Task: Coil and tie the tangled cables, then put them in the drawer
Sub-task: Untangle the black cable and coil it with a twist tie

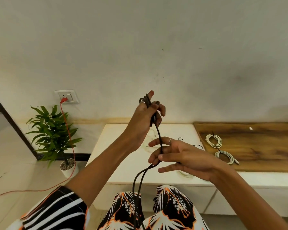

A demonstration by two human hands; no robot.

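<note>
My left hand [145, 120] is raised above the white cabinet top, gripping turns of a black cable [160, 138] wound over its fingers. The cable runs down from there to my right hand [176, 157], which pinches it between thumb and fingers. Below that hand two strands of it hang down past my lap. Two coiled, tied white cables [214, 141] [225, 156] lie on the wooden top at the right. A thin black wire [196, 144] and a faint pale cable [185, 174] lie on the white top. No drawer front can be made out.
A low white cabinet [123, 163] stands before me against the wall, with a wooden top [264, 146] at its right. A potted plant [56, 138] stands on the floor at the left. An orange cord [68, 130] runs from the wall socket [67, 96] down across the floor.
</note>
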